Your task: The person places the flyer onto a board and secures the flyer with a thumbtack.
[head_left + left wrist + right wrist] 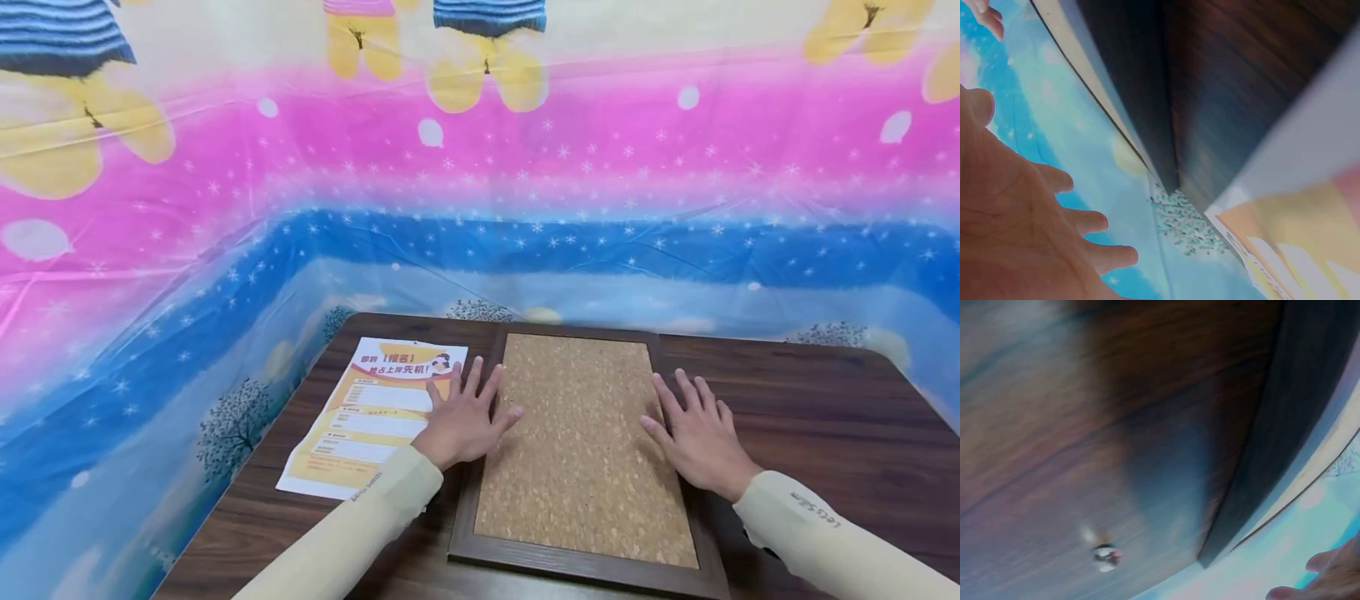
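A cork board [577, 450] in a dark wooden frame lies flat on the table, its long sides running away from me. Over its left side spreads my left hand [463, 421], palm down with fingers apart. My right hand [701, 437] is likewise spread at the right side of the frame. Both hold nothing. A printed sheet [367, 417] in white, orange and yellow lies left of the board, partly covered by my left hand and sleeve. In the left wrist view the palm [1010, 212] and straight fingers show beside the frame's edge [1135, 81].
The dark wood-grain table [817, 417] extends on both sides of the board. A small shiny round thing [1107, 556] sits on it right of the board, seen in the right wrist view. A printed cloth [600, 192] in pink and blue hangs around the table.
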{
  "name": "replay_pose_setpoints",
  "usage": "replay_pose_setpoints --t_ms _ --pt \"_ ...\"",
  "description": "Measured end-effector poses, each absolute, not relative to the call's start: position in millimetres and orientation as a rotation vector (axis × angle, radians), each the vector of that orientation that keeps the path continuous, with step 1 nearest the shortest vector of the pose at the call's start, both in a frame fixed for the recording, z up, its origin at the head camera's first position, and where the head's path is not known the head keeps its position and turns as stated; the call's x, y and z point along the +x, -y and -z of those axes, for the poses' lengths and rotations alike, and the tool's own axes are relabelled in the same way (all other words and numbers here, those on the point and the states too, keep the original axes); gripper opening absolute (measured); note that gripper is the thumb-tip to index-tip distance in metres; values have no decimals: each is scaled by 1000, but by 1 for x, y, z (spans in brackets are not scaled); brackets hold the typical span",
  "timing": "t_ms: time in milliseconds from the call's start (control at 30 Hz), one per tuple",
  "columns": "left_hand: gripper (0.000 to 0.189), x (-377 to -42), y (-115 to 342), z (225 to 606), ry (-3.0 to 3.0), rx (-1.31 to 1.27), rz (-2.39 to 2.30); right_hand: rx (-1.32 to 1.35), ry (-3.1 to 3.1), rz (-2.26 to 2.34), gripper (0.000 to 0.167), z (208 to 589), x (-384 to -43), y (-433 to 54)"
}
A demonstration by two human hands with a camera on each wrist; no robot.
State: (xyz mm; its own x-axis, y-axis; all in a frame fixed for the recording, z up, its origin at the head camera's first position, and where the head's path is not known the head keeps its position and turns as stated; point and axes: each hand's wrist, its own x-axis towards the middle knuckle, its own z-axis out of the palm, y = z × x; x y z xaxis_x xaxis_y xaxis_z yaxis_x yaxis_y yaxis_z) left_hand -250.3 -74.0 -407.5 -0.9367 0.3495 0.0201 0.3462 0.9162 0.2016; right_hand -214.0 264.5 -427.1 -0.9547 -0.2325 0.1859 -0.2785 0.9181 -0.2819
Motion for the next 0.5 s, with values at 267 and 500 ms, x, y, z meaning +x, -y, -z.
replay_pose_setpoints --t_ms 267,500 --pt "76 -256 96 410 -3060 486 -407 380 2908 -449 64 427 -213 -285" --pt "78 -261 124 412 -3042 392 -398 318 2922 -435 62 433 -207 -307"
